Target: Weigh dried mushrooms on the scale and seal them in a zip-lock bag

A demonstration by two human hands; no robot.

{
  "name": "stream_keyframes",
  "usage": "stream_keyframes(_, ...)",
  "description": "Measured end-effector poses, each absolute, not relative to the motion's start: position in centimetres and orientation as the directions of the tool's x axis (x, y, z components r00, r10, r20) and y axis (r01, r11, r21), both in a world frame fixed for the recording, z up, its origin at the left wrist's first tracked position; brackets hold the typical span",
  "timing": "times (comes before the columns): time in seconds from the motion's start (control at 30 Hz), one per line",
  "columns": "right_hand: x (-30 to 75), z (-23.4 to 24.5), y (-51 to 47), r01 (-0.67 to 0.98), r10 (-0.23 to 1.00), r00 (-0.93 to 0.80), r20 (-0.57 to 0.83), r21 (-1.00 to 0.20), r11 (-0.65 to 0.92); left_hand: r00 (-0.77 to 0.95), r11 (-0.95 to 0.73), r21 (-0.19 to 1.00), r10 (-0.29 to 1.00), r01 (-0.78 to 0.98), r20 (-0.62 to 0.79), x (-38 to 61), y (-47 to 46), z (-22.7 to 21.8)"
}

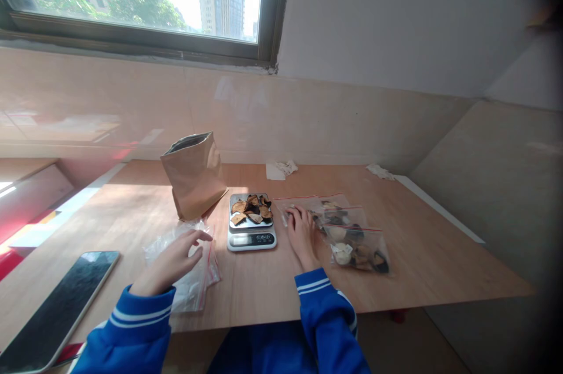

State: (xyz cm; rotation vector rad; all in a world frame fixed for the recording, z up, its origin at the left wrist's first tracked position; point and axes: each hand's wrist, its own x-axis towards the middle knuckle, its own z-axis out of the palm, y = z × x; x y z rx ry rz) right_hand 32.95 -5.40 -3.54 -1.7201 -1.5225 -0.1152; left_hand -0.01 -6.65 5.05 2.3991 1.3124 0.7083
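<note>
Head view showed a phone (61, 310) nearest, lying slantwise at the near left corner of the table (440, 268). Right of it, close to the near edge, lay clear bags (190, 299); they looked empty, limp and slippery, and seemed easiest to take by a red-lined edge. Over them was the left hand (176, 258), palm down, loosely open with the thumb apart, holding nothing visible; whether it touched the plastic could not be told. Right of the middle, overlapping, lay filled bags (361, 250) with pale and dark pieces inside. They looked light and floppy, their contents perhaps brittle, so an edge seemed a better hold than the bulging middle. The right hand (301, 233) rested on the leftmost one, fingers slightly bent; whether they pinched the plastic could not be told. Between the hands stood a scale (237, 247), bearing dried slices (252, 205) that looked light, stiff and breakable, best taken by their rims. Beyond, a brown paper bag (193, 177) stood open-mouthed, and crumpled tissues (277, 172) lay along the far edge.
</note>
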Motion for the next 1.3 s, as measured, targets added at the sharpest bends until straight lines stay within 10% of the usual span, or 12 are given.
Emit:
stream_keyframes(0.47, 29.9, 0.0, -8.3, 0.778, 0.679, 0.250, 0.691, -0.560, 0.283, 0.225, -0.492, 0.620, 0.859, 0.612, 0.460, -0.7, -8.8, -0.7)
stream_keyframes(0.7, 20.0, 3.1, -12.5, 0.346, 0.886, 0.017, 0.464, -0.834, 0.430, 0.159, -0.591, 0.634, 0.781, 0.498, 0.604, 3.5, -11.2, 3.8)
stream_keyframes(0.9, 18.7, 2.7, -10.9, 0.065, 0.934, 0.209, 0.290, -0.957, 0.283, -0.070, -0.590, 0.672, 0.726, 0.447, 0.684, 5.4, -12.1, 4.9)
stream_keyframes(1.3, 26.0, 3.0, -9.3, 0.427, 0.840, 0.180, 0.512, -0.810, 0.402, -0.494, -0.444, 0.825, 0.661, 0.349, 0.565, 6.4, -7.4, 5.3)
